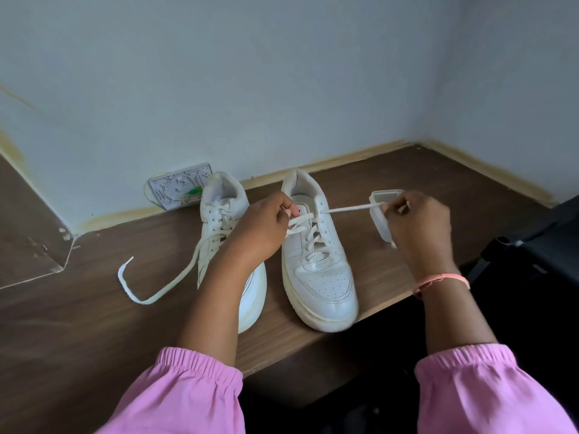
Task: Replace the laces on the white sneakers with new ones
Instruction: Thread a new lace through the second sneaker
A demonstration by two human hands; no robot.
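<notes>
Two white sneakers stand side by side on a brown wooden desk (94,324), toes toward me. My left hand (263,223) pinches the left end of the lace at the top eyelets of the right sneaker (316,270). My right hand (416,227) pinches the other end of that lace (347,209), drawn taut out of the top right eyelet. The left sneaker (219,220) is partly hidden by my left forearm. Its loose lace (163,289) trails over the desk to the left.
A small clear plastic container (383,214) stands just behind my right hand. A white wall plate with wires (175,189) leans against the wall behind the left sneaker. A black chair (532,245) sits at the right, past the desk edge. The wall closes the back.
</notes>
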